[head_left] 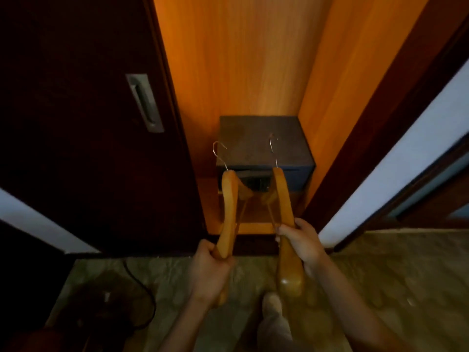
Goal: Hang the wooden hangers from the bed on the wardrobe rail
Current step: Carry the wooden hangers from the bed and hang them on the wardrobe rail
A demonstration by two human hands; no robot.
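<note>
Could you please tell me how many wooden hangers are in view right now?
2: one hanger in the left hand, one hanger in the right hand. Neither hand seems to hide more.

**Two hangers held before an open wardrobe bay**

The left hand (pixel 210 270) holds one hanger (pixel 228 212) and the right hand (pixel 302 245) holds another hanger (pixel 284 199), side by side, hooks pointing into the wardrobe bay (pixel 241 59). A safe (pixel 264 143) sits inside on the shelf (pixel 253 227), beyond the hooks. A sliding door (pixel 76 123) stands left of the bay. A foot (pixel 272 304) rests on the floor (pixel 380 275) below the hands.
</note>
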